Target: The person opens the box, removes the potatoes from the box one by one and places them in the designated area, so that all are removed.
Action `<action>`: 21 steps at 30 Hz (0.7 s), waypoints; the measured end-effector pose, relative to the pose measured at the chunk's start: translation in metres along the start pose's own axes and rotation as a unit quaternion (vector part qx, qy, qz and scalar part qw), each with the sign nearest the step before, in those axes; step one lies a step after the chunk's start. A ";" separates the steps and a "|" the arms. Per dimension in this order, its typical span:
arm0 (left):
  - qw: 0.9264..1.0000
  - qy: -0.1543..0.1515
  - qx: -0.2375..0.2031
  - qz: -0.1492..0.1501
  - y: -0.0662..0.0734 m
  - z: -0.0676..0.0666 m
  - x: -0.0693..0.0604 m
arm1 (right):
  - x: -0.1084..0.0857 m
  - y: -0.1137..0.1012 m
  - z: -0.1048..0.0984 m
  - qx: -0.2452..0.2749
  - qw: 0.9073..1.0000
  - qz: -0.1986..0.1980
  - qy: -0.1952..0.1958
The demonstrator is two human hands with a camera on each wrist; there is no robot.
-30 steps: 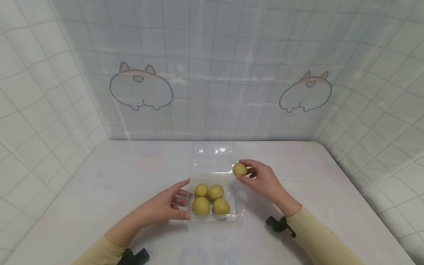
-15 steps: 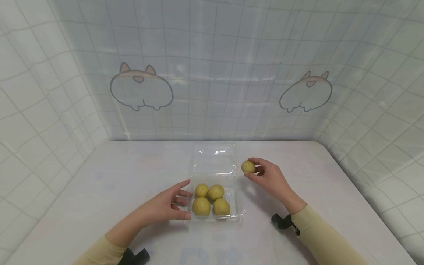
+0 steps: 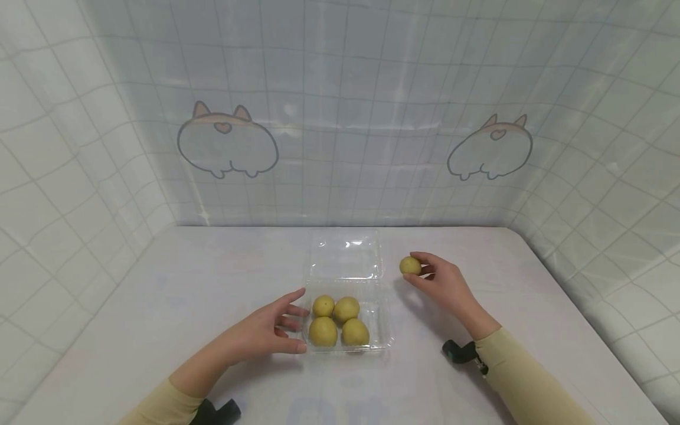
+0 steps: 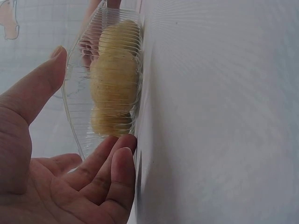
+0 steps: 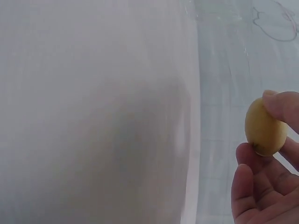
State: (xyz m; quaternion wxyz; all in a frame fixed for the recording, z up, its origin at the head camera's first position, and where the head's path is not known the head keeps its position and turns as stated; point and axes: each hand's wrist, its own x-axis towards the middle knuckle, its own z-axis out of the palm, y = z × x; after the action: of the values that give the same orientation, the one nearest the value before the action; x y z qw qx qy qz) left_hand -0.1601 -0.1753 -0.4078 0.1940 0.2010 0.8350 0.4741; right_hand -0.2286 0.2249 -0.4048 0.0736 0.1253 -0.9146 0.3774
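Note:
A clear plastic clamshell box lies with its lid folded back, and several round yellow-green fruits sit inside it. My left hand is at the box's left side, thumb and fingers spread along it; in the left wrist view its fingertips reach the ribbed wall by the fruits. Off to the right of the lid, my right hand pinches one more yellow-green fruit between thumb and fingers, above the table. The right wrist view shows that fruit close up.
A white cloth covers the table. Pale grid-patterned curtains with printed animal outlines stand behind and at both sides. Black wrist mounts hang below the sleeves.
My right hand has moved to the right with the pinched fruit, away from the box and its lid. The left hand and the box stay in place.

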 end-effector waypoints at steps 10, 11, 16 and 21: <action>1.000 0.001 -0.001 0.003 -0.003 0.001 0.000 | 0.003 0.017 -0.009 -0.014 1.000 0.020 -0.011; 1.000 0.001 -0.002 0.002 -0.003 0.001 0.000 | 0.003 0.018 -0.009 -0.014 1.000 0.021 -0.012; 1.000 0.002 -0.003 0.002 -0.003 0.000 0.001 | 0.003 0.021 -0.013 -0.022 0.999 0.023 -0.014; 1.000 0.000 -0.003 0.004 -0.003 0.000 0.001 | 0.003 0.025 -0.015 -0.032 0.999 0.025 -0.020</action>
State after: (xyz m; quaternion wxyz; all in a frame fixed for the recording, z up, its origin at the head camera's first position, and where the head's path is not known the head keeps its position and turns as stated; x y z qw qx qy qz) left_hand -0.1608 -0.1758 -0.4103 0.1929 0.2036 0.8330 0.4770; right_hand -0.2384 0.2523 -0.4106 0.0496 0.1071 -0.9304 0.3469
